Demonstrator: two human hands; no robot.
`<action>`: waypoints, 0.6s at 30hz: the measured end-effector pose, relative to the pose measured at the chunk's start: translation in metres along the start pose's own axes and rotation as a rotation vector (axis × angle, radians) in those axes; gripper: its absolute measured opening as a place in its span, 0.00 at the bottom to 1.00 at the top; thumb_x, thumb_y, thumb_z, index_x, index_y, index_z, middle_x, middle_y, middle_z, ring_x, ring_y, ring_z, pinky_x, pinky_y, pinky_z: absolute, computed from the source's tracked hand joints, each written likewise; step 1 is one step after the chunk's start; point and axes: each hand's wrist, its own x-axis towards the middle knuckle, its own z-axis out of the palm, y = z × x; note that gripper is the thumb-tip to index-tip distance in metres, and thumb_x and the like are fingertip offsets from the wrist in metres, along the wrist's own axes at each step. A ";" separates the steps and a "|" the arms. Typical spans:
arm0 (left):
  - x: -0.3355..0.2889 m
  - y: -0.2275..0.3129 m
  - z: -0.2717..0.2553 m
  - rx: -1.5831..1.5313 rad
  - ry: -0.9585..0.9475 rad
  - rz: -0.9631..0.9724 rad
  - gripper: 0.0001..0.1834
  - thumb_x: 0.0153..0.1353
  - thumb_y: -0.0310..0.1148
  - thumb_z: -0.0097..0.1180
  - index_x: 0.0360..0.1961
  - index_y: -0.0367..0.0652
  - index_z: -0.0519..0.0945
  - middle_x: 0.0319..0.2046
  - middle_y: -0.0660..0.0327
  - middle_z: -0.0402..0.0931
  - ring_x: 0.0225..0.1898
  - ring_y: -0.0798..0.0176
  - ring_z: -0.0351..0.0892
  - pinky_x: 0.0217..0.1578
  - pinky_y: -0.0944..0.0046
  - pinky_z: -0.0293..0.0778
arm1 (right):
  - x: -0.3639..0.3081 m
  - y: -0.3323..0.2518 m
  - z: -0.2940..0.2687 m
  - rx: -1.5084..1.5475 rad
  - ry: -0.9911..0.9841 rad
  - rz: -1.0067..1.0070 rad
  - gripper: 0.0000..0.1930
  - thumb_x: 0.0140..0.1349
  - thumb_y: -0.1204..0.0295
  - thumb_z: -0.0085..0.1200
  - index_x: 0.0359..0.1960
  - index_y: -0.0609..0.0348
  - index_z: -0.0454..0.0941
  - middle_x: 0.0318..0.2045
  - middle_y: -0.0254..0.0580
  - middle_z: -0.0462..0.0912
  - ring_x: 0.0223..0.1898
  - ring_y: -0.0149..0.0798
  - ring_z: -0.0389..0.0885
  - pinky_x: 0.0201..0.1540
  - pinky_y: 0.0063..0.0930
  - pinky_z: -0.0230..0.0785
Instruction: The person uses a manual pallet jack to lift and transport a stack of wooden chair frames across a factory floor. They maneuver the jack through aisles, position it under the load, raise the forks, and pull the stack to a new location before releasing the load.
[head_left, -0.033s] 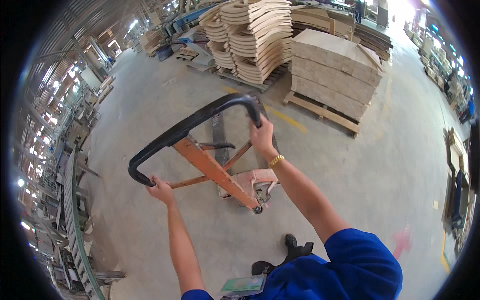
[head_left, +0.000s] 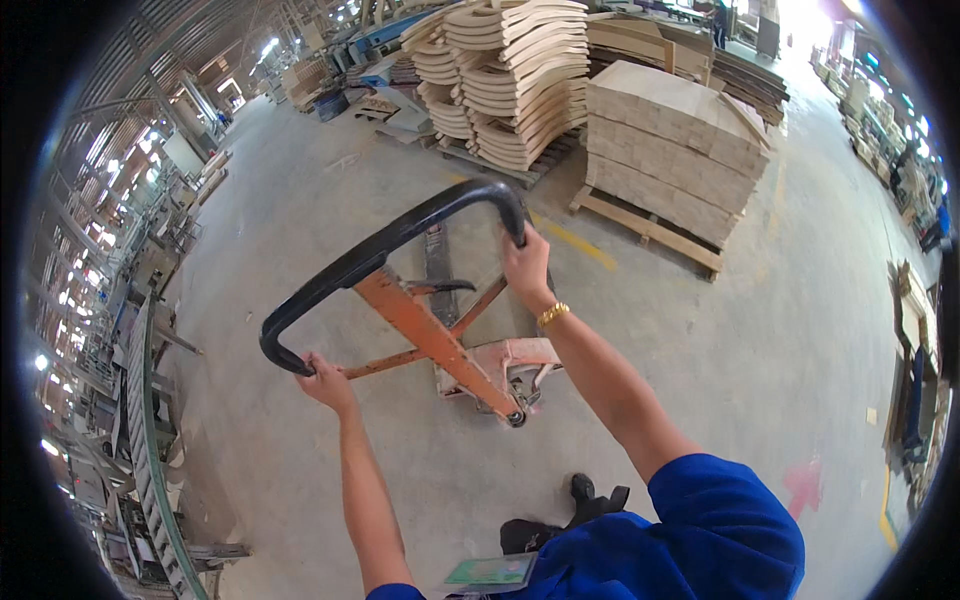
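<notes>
My left hand (head_left: 328, 385) is closed round the lower left end of the black loop handle of an orange pallet jack (head_left: 415, 318). The right hand (head_left: 526, 268), with a gold band on its wrist, grips the other end of that handle. The handle tilts toward me, and a small black lever sits inside the loop. Below lies the jack's worn base (head_left: 490, 365), its dark forks pointing away along the floor. The handle partly hides the forks.
Ahead, a tall stack of curved wooden parts (head_left: 500, 90) stands on a pallet. Beside it, a block of wooden boards (head_left: 675, 150) rests on another pallet (head_left: 650, 230). A roller conveyor (head_left: 155, 470) runs along the left. Wooden pieces (head_left: 912, 320) stand at the right edge.
</notes>
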 end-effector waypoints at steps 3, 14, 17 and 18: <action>-0.008 0.005 0.036 -0.087 -0.060 0.067 0.09 0.57 0.28 0.46 0.34 0.33 0.66 0.25 0.59 0.66 0.19 0.69 0.66 0.18 0.70 0.65 | 0.067 0.045 0.051 -0.140 0.031 0.004 0.07 0.50 0.75 0.48 0.32 0.63 0.73 0.19 0.53 0.72 0.21 0.49 0.72 0.27 0.32 0.65; 0.070 -0.067 0.140 -0.201 -0.115 0.406 0.05 0.57 0.25 0.45 0.29 0.36 0.64 0.20 0.61 0.64 0.20 0.70 0.63 0.20 0.72 0.63 | 0.191 0.144 0.269 -0.488 -0.033 0.256 0.13 0.52 0.64 0.49 0.37 0.56 0.74 0.30 0.53 0.78 0.36 0.52 0.76 0.37 0.41 0.68; 0.133 -0.098 0.135 -0.180 0.122 0.347 0.06 0.57 0.25 0.47 0.30 0.36 0.63 0.20 0.63 0.63 0.19 0.71 0.62 0.17 0.72 0.60 | 0.181 0.141 0.364 -0.330 -0.194 0.308 0.10 0.52 0.68 0.46 0.35 0.56 0.74 0.29 0.53 0.78 0.35 0.53 0.76 0.37 0.42 0.68; 0.148 -0.107 0.144 -0.209 0.158 0.294 0.07 0.56 0.25 0.47 0.30 0.36 0.62 0.20 0.63 0.62 0.18 0.72 0.61 0.16 0.72 0.58 | 0.195 0.157 0.374 -0.302 -0.180 0.278 0.10 0.52 0.70 0.45 0.34 0.57 0.74 0.28 0.54 0.78 0.34 0.53 0.77 0.37 0.42 0.68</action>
